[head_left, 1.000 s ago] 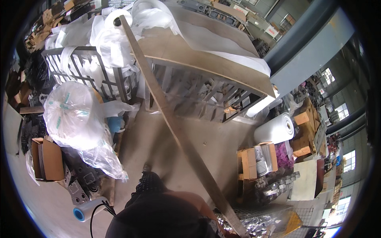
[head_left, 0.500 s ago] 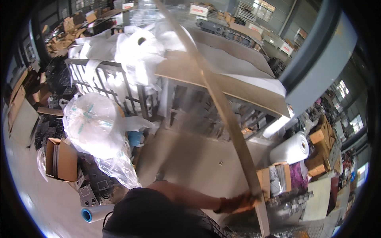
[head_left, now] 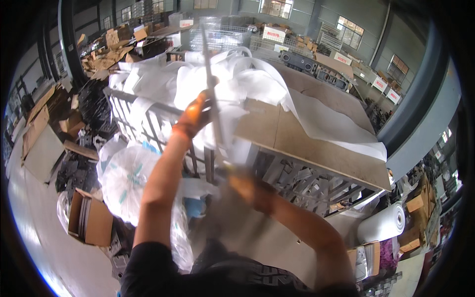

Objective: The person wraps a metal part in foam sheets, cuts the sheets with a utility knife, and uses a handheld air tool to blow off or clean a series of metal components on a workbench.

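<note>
Both hands, the left hand (head_left: pixel 198 115) and right hand (head_left: pixel 245 184), have a closed grip on the long thin board (head_left: pixel 213 104), and the person would do well to keep it straight up, clear of the white sheets (head_left: pixel 198 79).

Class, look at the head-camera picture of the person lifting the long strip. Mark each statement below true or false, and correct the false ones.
1. Both hands grip the long thin strip. True: left hand higher, right hand lower.
2. The strip lies flat on the floor. False: it stands nearly upright.
3. White sheeting is heaped on the metal cage. True.
4. The open cardboard box sits at the person's right. False: it is at lower left.
5. A white roll lies at lower right. True.
</note>
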The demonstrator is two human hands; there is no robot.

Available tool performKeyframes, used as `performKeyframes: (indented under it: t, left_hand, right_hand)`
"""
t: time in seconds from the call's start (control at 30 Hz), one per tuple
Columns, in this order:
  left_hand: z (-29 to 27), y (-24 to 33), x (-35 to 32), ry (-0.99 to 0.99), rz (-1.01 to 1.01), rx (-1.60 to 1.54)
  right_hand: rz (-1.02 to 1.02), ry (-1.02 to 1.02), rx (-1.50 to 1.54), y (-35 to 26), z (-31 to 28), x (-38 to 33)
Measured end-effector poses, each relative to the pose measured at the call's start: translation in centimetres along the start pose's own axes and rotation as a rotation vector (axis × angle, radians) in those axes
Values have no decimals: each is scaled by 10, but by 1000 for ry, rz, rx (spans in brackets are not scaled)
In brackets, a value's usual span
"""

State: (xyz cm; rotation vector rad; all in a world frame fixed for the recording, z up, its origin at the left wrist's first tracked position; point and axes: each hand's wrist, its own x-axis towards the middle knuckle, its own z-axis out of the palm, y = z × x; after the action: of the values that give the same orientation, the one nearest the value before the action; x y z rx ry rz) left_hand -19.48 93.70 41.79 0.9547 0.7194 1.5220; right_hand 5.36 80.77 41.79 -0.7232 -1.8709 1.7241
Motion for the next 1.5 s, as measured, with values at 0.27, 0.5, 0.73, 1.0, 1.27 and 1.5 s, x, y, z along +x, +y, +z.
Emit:
performKeyframes:
  t: [0.27, 0.5, 0.73, 1.0, 1.27, 1.5]
  left_hand:
    - [-172, 48, -6, 99, -443, 900]
    - [-322, 41, -18, 331, -497, 1606]
    - [-408, 40, 3, 615, -580, 1574]
    - [-239, -40, 260, 592, 287, 911]
    - [-266, -93, 334, 675, -327, 17]
    - [-329, -146, 373, 301, -307, 228]
  right_hand:
    - [89, -152, -362, 46, 74, 232]
    - [290, -190, -392, 32, -25, 205]
    - [-440, 227, -605, -14, -203, 225]
    - [-629, 470, -1191, -153, -306, 407]
    - [142, 92, -1299, -39, -325, 607]
    - [-73, -368, -1691, 99, -364, 660]
